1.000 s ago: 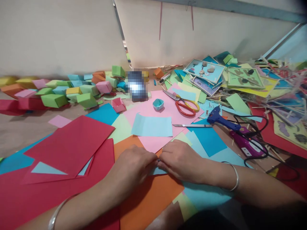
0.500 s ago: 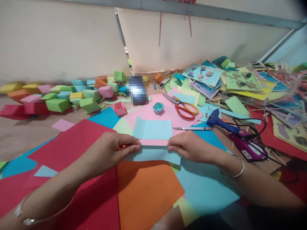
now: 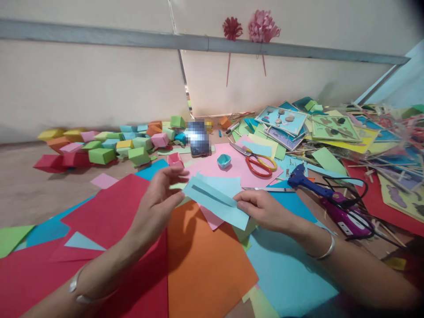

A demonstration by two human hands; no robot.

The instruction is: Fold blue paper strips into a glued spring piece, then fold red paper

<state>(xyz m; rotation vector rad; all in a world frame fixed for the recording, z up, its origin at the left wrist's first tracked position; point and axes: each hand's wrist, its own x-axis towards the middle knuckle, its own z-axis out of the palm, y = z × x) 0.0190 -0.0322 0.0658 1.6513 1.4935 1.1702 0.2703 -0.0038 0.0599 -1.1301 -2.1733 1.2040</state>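
Note:
My right hand pinches the right end of a folded light blue paper strip, raised and tilted above the sheets. A dark narrow line runs along its fold. My left hand is at the strip's left end, fingers apart and curved, not closed on it. Behind the strip lies another light blue paper piece, partly covered. A pink sheet beneath carries a small teal folded paper box and scissors with red and yellow handles. A slim metal blade lies right of the strip.
Several coloured paper blocks line the back left, near a blurred phone. A blue and purple glue gun with a black cord lies at right, before piled picture cards. Red sheets and an orange sheet spread in front.
My left hand has let go of the strip's left end and moved up and left, its fingers opening. The strip is now tilted in my right hand. The view has shifted upward.

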